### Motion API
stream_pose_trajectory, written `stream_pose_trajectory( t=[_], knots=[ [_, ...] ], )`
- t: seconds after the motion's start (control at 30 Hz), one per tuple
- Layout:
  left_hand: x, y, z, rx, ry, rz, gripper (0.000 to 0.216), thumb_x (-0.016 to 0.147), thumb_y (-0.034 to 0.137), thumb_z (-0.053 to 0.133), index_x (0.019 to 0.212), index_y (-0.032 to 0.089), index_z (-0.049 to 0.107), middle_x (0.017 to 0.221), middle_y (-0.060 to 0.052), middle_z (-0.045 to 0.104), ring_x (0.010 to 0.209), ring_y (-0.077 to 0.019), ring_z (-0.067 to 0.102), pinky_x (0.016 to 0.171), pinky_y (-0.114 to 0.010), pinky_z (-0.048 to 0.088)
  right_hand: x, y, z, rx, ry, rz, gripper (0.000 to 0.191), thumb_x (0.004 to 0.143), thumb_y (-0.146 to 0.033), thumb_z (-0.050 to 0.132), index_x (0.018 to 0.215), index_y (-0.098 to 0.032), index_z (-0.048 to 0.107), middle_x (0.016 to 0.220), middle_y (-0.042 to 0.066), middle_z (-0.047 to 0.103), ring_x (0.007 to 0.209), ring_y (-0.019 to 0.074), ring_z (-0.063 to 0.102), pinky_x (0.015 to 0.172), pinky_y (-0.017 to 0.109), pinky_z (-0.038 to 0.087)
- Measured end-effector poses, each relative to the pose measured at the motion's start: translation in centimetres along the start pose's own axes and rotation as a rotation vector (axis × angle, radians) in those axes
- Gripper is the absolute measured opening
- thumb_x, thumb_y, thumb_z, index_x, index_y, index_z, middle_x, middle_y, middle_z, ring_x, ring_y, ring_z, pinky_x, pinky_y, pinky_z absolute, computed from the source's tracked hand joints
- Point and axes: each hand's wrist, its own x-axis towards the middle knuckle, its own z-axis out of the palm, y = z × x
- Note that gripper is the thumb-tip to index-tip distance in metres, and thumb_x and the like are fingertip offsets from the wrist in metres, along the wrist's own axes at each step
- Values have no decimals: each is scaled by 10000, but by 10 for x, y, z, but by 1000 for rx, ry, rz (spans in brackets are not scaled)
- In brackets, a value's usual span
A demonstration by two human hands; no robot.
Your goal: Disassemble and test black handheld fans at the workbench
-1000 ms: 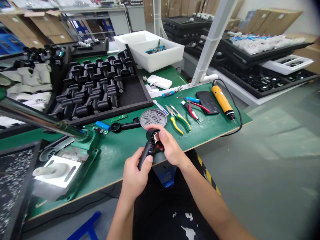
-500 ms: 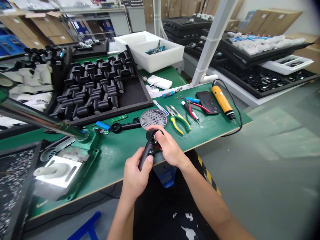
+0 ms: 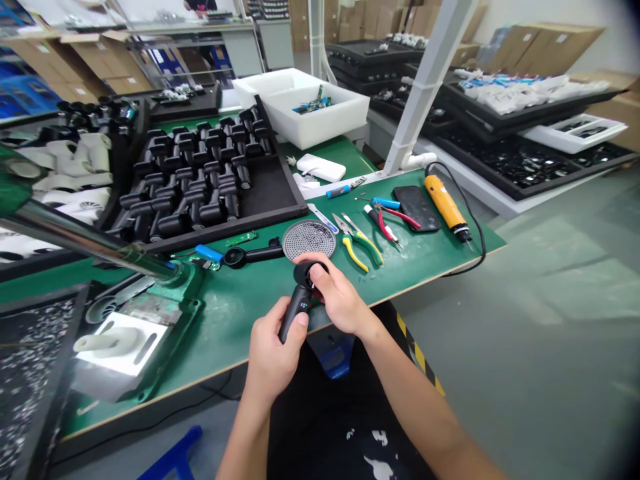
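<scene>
A black handheld fan (image 3: 296,308) is held tilted above the front edge of the green bench, with small lit characters on its handle. My left hand (image 3: 275,343) is closed around the lower handle, its thumb lying along the front below the lit display. My right hand (image 3: 336,292) grips the round head, thumb pressed at its opening and fingers behind it. Just beyond the fan lies a round grey perforated disc (image 3: 309,240). Left of that disc rests another black fan body (image 3: 255,253), near a blue battery cell (image 3: 209,253) and a green circuit board (image 3: 241,239).
Pliers with yellow-green handles (image 3: 363,247), red-handled cutters (image 3: 395,220), a black phone (image 3: 417,208) and a yellow electric screwdriver (image 3: 447,203) lie to the right. A black foam tray (image 3: 270,183) holds several fan bodies. A green press (image 3: 185,293) stands at left; a white foam box (image 3: 320,127) sits behind.
The display on the fan's handle now shows brighter, clearer characters. Both hands keep their grip; the whole view has shifted slightly.
</scene>
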Motion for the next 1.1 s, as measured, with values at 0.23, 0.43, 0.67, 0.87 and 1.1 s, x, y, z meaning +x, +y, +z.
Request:
stream_pose_trajectory(
  t=[0.23, 0.43, 0.67, 0.87, 1.1],
  knots=[
    [-1, 3, 0, 6, 7, 3, 331, 1005, 467, 540, 957, 155, 641, 651, 42, 444, 582, -131, 391, 552, -258, 291, 0, 0, 0, -27, 7, -10, 427, 1093, -580, 413, 1310, -269, 611, 996, 35, 603, 833, 178, 535, 688, 290, 450],
    [1, 3, 0, 2, 16, 12, 344, 1003, 482, 535, 907, 163, 618, 638, 44, 427, 579, -130, 381, 548, -258, 285, -1, -1, 0, 42, -10, -7, 606, 1087, -677, 239, 1355, -288, 620, 889, 25, 572, 705, 164, 493, 664, 310, 447],
    [0, 5, 1, 7, 14, -4, 321, 983, 462, 556, 949, 157, 648, 624, 46, 428, 559, -127, 377, 528, -250, 282, -1, -2, -1, -35, 8, -17, 422, 1087, -574, 430, 1308, -263, 609, 1122, 52, 636, 888, 189, 570, 743, 301, 483],
    [-1, 3, 0, 13, 12, 12, 325, 1001, 468, 545, 950, 161, 636, 635, 45, 437, 572, -128, 382, 540, -253, 286, -1, 0, 0, 43, -7, 14, 518, 1090, -640, 323, 1319, -284, 620, 967, 33, 578, 750, 167, 492, 661, 297, 430],
    [-1, 0, 0, 20, 0, 9, 341, 1014, 487, 526, 923, 169, 611, 646, 43, 435, 586, -133, 388, 556, -261, 290, -1, -2, -1, 58, -8, 3, 600, 1073, -698, 264, 1299, -282, 631, 988, 46, 597, 740, 172, 496, 642, 302, 437]
  ],
)
